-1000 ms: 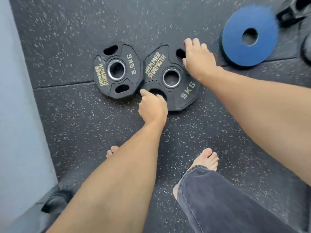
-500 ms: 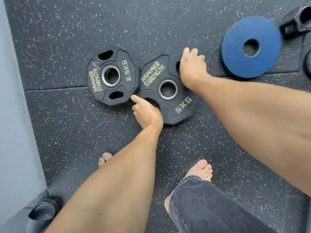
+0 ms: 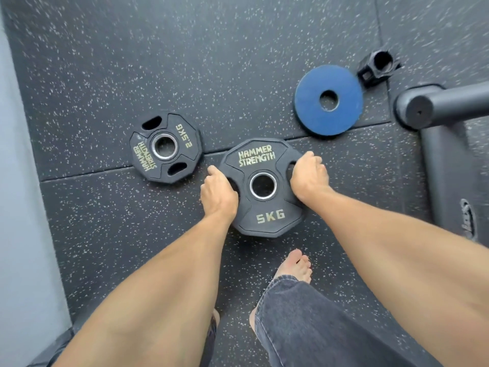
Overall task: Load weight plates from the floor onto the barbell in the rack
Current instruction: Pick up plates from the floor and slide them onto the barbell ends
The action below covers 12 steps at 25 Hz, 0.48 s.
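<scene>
Head view. The 5 kg plate (image 3: 263,186) is held face-up over the floor (image 3: 105,234), just right of the 2.5 kg plate (image 3: 165,147). Left hand (image 3: 217,195) and right hand (image 3: 308,179) each curl into a side slot. Lift evenly, keep it level, then swing toward the barbell sleeve (image 3: 434,108) at upper right.

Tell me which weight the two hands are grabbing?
Start at the grey bar end on the right, then look left across the speckled floor. The black 5KG plate sits between the left hand and right hand, bigger than the 2.5KG plate.
</scene>
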Motion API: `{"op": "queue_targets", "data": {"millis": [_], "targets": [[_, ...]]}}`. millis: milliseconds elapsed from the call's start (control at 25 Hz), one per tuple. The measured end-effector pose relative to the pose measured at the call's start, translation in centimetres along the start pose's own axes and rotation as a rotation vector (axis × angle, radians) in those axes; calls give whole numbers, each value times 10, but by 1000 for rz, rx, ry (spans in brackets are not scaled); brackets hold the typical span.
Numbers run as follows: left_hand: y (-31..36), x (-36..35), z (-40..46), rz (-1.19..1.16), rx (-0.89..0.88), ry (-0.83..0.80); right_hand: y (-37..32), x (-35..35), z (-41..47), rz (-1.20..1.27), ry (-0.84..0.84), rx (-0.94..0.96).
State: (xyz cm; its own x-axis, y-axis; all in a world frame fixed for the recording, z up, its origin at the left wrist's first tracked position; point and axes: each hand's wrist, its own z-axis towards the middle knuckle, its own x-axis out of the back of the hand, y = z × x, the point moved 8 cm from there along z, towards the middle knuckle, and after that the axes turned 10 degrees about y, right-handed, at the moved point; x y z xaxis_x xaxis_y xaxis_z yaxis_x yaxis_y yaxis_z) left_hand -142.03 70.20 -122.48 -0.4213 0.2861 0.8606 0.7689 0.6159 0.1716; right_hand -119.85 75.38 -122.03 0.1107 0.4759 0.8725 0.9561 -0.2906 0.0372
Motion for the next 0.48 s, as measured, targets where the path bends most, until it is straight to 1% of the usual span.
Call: {"op": "queue_targets", "data": {"millis": [80, 200, 280, 400, 480], "targets": [[13, 33, -6, 18, -68, 49, 4, 32, -15, 88, 61, -57], [33, 113, -12, -14, -148, 169, -10, 97, -39, 188, 166, -61], [43, 182, -19, -47, -196, 266, -27, 153, -58, 289, 269, -57], [47, 303, -46, -114, -287, 474, -53, 248, -108, 393, 460, 4], [44, 383, -75, -165, -340, 614, -64, 310, -153, 457, 622, 48]]}}
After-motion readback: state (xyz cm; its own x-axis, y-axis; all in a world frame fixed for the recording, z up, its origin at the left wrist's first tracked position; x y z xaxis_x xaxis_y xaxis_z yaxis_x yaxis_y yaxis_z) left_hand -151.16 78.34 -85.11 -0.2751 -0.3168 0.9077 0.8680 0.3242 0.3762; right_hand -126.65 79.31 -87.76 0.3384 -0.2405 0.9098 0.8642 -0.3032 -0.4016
